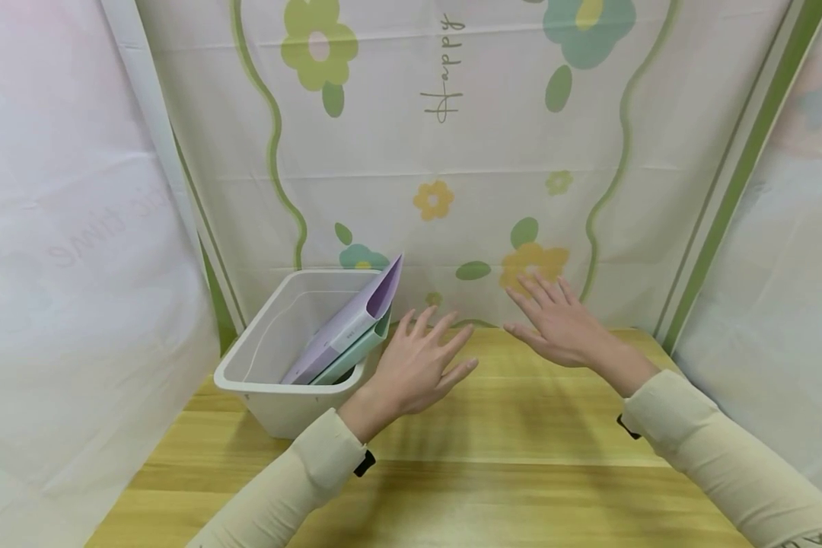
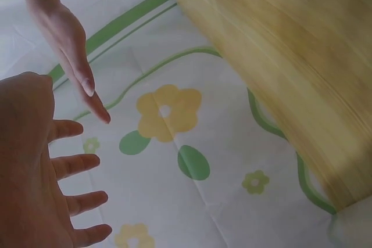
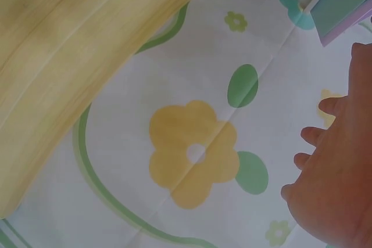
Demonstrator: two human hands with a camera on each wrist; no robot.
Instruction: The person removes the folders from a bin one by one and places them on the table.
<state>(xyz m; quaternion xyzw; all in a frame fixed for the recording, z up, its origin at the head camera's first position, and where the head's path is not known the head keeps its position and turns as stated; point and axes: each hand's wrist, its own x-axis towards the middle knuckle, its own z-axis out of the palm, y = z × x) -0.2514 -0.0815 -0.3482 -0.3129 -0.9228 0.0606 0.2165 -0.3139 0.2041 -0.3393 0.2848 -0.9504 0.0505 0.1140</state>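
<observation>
Both hands hover over the wooden table with fingers spread and nothing held. My left hand [image 1: 418, 364] is just right of a white plastic bin [image 1: 281, 407], its wrist overlapping the bin's corner in the head view. Inside the bin lean a purple folder [image 1: 342, 331] and a green folder [image 1: 353, 354], slanted, their upper ends sticking out past the right rim. Farther right, my right hand [image 1: 560, 323] is held up before the back curtain, palm down. In the right wrist view the green folder [image 3: 343, 1] shows at the top right, beyond the fingers.
The wooden table [image 1: 507, 487] reaches back to a white curtain [image 1: 383, 144] printed with flowers and the word "Happy". Further curtains hang on the left [image 1: 75, 228] and right [image 1: 774, 289], closing in the sides. The bin stands near the table's left back corner.
</observation>
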